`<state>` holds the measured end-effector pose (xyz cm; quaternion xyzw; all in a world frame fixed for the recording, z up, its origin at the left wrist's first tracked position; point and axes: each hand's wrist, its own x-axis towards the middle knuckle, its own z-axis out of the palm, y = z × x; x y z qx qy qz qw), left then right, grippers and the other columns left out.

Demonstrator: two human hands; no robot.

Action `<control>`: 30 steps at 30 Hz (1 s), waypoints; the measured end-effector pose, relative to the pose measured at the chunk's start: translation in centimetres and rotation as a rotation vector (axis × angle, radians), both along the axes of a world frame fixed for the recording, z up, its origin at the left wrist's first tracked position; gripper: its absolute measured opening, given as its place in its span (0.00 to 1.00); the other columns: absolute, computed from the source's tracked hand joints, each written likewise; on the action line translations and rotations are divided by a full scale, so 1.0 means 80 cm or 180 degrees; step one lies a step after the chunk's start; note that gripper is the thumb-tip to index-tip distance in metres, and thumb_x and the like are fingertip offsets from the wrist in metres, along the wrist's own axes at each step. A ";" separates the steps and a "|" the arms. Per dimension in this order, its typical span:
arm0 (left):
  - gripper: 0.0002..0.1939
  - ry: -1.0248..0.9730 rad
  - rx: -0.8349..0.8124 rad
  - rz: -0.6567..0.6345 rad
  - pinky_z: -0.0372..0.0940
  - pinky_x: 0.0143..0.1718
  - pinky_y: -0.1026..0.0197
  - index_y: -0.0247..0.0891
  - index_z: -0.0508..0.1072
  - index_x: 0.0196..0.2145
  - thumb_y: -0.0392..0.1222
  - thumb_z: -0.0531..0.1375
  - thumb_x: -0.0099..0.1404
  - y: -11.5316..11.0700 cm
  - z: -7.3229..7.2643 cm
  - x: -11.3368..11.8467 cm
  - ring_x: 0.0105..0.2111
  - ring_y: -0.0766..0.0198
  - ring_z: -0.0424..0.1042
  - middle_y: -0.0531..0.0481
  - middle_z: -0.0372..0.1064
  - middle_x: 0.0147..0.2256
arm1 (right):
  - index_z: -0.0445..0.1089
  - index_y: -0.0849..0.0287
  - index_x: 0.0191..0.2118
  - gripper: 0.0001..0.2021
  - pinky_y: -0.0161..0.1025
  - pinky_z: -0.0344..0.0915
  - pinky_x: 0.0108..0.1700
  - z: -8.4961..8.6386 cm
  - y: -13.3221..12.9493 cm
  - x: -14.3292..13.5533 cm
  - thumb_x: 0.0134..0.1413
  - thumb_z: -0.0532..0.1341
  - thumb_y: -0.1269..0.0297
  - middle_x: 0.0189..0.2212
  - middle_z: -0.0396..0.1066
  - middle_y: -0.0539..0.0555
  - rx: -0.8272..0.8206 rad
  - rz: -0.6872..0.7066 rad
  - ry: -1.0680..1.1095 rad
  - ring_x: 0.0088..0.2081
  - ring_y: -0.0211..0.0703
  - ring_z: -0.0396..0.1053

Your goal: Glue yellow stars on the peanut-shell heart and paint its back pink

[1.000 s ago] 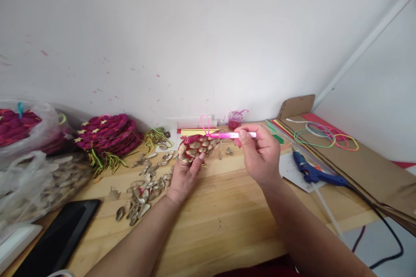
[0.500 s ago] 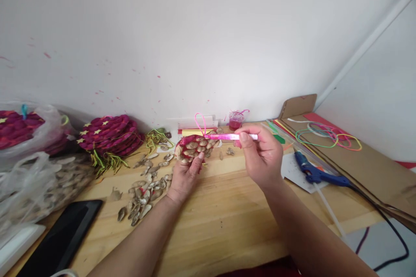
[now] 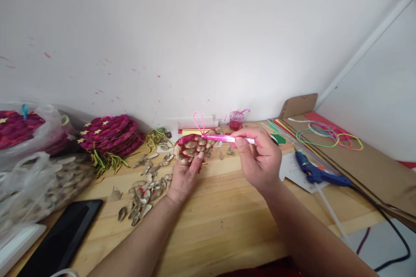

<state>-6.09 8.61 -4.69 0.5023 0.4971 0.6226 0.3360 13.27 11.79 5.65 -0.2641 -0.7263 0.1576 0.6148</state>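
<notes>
The disc [image 3: 194, 148] of shells, partly painted magenta, is held tilted above the table [image 3: 208, 225] in the fingers of the left hand [image 3: 186, 177], the thumb laid on its front. The brush [image 3: 224, 138] is pinched in the fingers of the right hand [image 3: 258, 156], its tip brought to the disc's top edge beside the pink loop [image 3: 198, 122]. Loose shells [image 3: 141, 201] are scattered near the left hand. The cup [image 3: 236, 120] of paint is set behind the right hand, near the wall [image 3: 208, 43].

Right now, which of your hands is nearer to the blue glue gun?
Right: it holds a brush just left of the glue gun; the left is farther left.
</notes>
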 end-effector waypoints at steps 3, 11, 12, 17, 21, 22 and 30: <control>0.24 0.0061 -0.0015 0.0040 0.61 0.25 0.61 0.40 0.73 0.28 0.63 0.62 0.70 0.000 -0.001 -0.001 0.24 0.63 0.63 0.51 0.67 0.24 | 0.76 0.54 0.44 0.05 0.46 0.71 0.44 0.001 0.000 0.001 0.68 0.63 0.68 0.37 0.79 0.53 0.0098 -0.0077 -0.0044 0.39 0.46 0.77; 0.20 0.0174 0.0057 0.0202 0.68 0.32 0.60 0.40 0.79 0.37 0.61 0.64 0.69 0.001 0.005 -0.001 0.32 0.58 0.73 0.48 0.75 0.29 | 0.76 0.54 0.44 0.06 0.46 0.70 0.44 0.003 -0.001 0.002 0.67 0.63 0.70 0.36 0.78 0.53 0.0202 -0.0046 -0.0129 0.39 0.45 0.75; 0.20 0.0181 0.0050 0.0205 0.68 0.33 0.59 0.40 0.79 0.38 0.61 0.63 0.69 0.001 0.005 0.000 0.33 0.57 0.74 0.47 0.76 0.30 | 0.76 0.54 0.44 0.06 0.46 0.70 0.44 0.003 0.000 0.002 0.66 0.63 0.70 0.36 0.78 0.53 0.0237 -0.0071 -0.0144 0.39 0.45 0.75; 0.21 0.0108 -0.0049 0.0214 0.65 0.30 0.60 0.40 0.78 0.33 0.62 0.64 0.68 0.000 0.006 0.001 0.29 0.59 0.71 0.48 0.74 0.28 | 0.76 0.54 0.43 0.05 0.46 0.71 0.44 0.004 -0.001 0.002 0.67 0.63 0.69 0.37 0.79 0.54 0.0278 -0.0088 -0.0096 0.40 0.46 0.75; 0.25 0.0082 -0.0123 0.0085 0.60 0.26 0.62 0.39 0.75 0.25 0.62 0.64 0.69 -0.005 0.011 0.003 0.23 0.65 0.63 0.51 0.69 0.23 | 0.76 0.55 0.43 0.06 0.44 0.72 0.41 0.003 -0.001 0.000 0.69 0.62 0.63 0.37 0.79 0.54 -0.0253 0.0075 0.0152 0.36 0.44 0.76; 0.25 0.0081 -0.0131 0.0056 0.60 0.26 0.62 0.38 0.75 0.25 0.62 0.64 0.69 -0.007 0.012 0.004 0.23 0.65 0.62 0.51 0.68 0.23 | 0.76 0.55 0.42 0.06 0.43 0.72 0.40 0.003 0.001 -0.001 0.69 0.62 0.62 0.36 0.79 0.54 -0.0396 0.0110 0.0234 0.35 0.43 0.75; 0.24 -0.0195 -0.0224 -0.0066 0.58 0.25 0.64 0.38 0.72 0.25 0.60 0.65 0.69 -0.013 0.009 0.006 0.25 0.66 0.63 0.53 0.66 0.23 | 0.76 0.57 0.39 0.10 0.36 0.68 0.30 -0.003 0.021 -0.005 0.65 0.65 0.55 0.28 0.76 0.50 -0.1025 0.0268 0.0461 0.27 0.38 0.70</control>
